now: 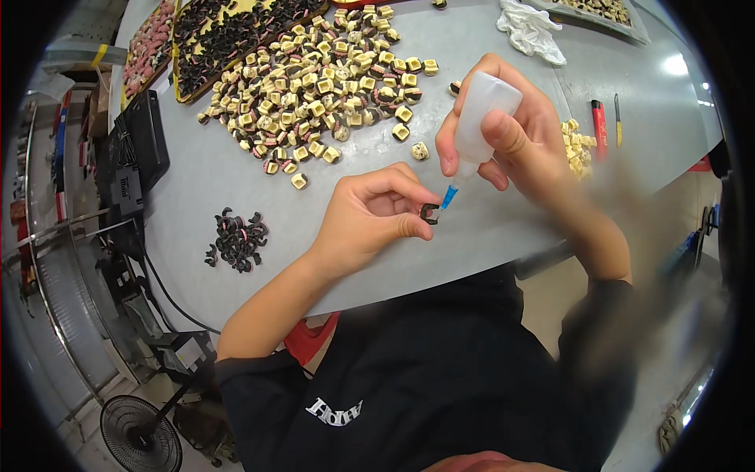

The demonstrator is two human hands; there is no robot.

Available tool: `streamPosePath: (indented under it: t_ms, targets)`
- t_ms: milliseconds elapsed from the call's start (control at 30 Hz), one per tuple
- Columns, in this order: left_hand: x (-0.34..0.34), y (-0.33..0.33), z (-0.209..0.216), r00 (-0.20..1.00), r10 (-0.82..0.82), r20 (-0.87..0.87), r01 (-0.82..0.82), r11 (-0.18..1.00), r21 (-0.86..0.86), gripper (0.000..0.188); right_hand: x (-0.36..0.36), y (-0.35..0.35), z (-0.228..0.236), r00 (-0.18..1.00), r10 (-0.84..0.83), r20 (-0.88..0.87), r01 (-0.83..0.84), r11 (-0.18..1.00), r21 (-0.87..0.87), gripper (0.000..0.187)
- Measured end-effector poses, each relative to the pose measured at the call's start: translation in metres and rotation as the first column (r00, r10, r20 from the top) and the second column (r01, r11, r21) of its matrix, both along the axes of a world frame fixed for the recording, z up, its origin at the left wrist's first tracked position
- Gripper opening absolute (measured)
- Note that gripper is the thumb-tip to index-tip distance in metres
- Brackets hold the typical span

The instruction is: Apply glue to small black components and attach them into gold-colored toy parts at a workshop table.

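Between the thumb and forefinger of my left hand (370, 211) is a small black curved piece (429, 213), its open side facing right. My right hand (525, 134) grips a translucent white squeeze bottle (484, 118), tilted with its mouth downward. The bottle's blue needle tip (449, 197) points at the black piece, close to or touching it; I cannot tell which. Left of my left forearm lies a small heap of similar black pieces (238, 240), some with pink on them. Beyond my hands spreads a large pile of cream-and-black pieces (314, 94).
At the far left stand a yellow-rimmed tray of black pieces (228, 39) and a tray of pink pieces (149, 43). Cream blocks (578, 148), a red marker-like stick (599, 130) and a thin tool (618, 120) lie at right. A crumpled white cloth (532, 30) sits farther back.
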State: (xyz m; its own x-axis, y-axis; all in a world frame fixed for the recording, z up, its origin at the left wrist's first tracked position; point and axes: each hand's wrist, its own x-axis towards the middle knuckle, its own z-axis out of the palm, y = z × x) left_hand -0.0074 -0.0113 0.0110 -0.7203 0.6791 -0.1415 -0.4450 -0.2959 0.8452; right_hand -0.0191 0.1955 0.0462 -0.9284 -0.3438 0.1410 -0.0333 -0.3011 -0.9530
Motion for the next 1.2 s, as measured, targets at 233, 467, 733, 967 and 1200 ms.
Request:
streamPosePath:
  t_ms: [233,467,733,967,1200]
  targets:
    - [0.001,0.0,-0.001,0.999,0.008,0.031,-0.009,1.0,0.027,0.028,0.0,0.0,0.0,0.996,-0.057,-0.067,0.056,0.998,-0.008,0.025]
    - [0.001,0.001,0.0,0.999,0.01,0.036,-0.011,1.0,0.025,0.028,0.0,-0.001,-0.001,0.993,-0.075,-0.087,0.076,0.997,0.007,0.026]
    - [0.001,-0.002,-0.006,1.0,-0.004,-0.021,0.005,0.998,0.061,0.025,0.0,0.0,-0.002,0.994,-0.07,-0.084,0.072,0.997,0.031,0.026]
    - [-0.001,-0.003,-0.006,1.0,-0.002,-0.025,0.003,0.999,0.048,0.025,0.0,0.002,0.002,0.994,-0.077,-0.082,0.079,0.996,0.029,0.025]
    - [-0.001,0.0,-0.004,1.0,0.02,0.003,-0.02,1.0,-0.008,0.027,-0.011,0.011,0.003,0.972,-0.186,-0.142,0.17,0.978,-0.119,0.022]
